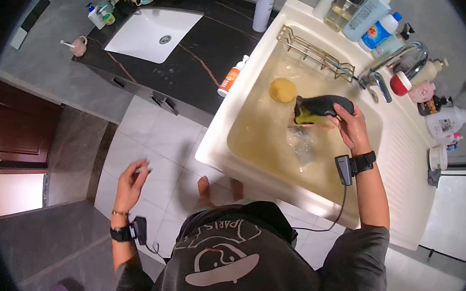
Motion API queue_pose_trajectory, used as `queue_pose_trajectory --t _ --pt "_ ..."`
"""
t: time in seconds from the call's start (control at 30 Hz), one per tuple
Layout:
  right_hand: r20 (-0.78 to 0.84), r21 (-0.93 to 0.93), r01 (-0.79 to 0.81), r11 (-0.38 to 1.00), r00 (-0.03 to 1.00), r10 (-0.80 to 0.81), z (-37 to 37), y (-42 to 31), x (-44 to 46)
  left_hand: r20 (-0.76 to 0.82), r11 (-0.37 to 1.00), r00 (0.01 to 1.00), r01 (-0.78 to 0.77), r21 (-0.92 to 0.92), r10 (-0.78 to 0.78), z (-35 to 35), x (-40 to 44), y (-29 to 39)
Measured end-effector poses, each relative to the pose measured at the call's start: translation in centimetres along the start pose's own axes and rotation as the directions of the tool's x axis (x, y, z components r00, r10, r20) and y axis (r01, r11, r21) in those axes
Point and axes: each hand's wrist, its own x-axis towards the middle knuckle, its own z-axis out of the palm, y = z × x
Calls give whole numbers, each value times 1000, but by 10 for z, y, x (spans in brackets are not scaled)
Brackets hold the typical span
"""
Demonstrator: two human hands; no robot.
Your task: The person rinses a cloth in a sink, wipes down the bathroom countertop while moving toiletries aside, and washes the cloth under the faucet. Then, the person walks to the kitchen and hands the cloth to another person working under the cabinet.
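Observation:
My right hand [351,129] is closed around a dark, shoe-like item [320,106], black on top with a yellow-green underside at its left end. It is held over the cream laundry sink [211,138], just above the water, which is rippled and bubbly beneath it. Left of the item, a round yellow sponge-like thing [283,90] sits in the water. Away from the sink, over the floor on the left, my left hand [132,180] hangs with loosely bent fingers and nothing in it.
A wire rack [316,54] spans the sink's back, beside the chrome faucet [380,83]. Several bottles [378,32] line the back ledge. An orange-labelled bottle [232,78] stands on the black counter [194,78], which holds a white basin [148,33]. A ridged washboard slope [402,177] forms the sink's right side.

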Motion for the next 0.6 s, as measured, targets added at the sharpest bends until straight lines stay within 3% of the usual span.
queue_pose_trajectory --t 0.03,0.1,0.17,0.23,0.3,0.33,0.4,0.43,0.5,0.53,0.57,0.6 --pt "-6 -3 6 1000 1000 -6 5 -2 -4 75 996 996 -48 -76 54 14 14 39" --pt "-78 0 109 994 991 -108 21 -6 -13 305 942 950 38 -333 70 51 32 100" --pt "-85 -7 138 990 987 -138 27 -3 -19 509 888 855 150 -434 104 99 49 136" --pt "-19 -38 209 977 977 -210 40 -3 -30 646 716 763 460 -525 -17 154 67 148" --pt "19 -44 255 966 967 -255 56 -10 -51 724 513 647 717 -472 -239 199 82 169" --pt "53 -103 280 955 960 -275 61 -13 -60 728 517 646 715 -470 -231 214 93 168" --pt "107 -148 331 932 942 -318 62 -9 -72 825 452 545 704 -547 150 244 114 156" --pt "101 -149 336 930 941 -323 59 -8 -78 828 457 540 704 -544 154 258 119 151" --pt "83 -349 380 856 923 -376 53 -6 -86 762 535 604 574 -620 234 283 130 140" --pt "9 -181 434 882 898 -440 60 -10 -89 805 462 573 679 -571 153 288 134 139" --pt "4 -180 440 880 895 -446 52 -7 -85 807 468 569 677 -568 156 293 135 136" --pt "-139 -180 372 910 907 -398 38 2 -74 784 479 610 657 -582 116 293 130 143"
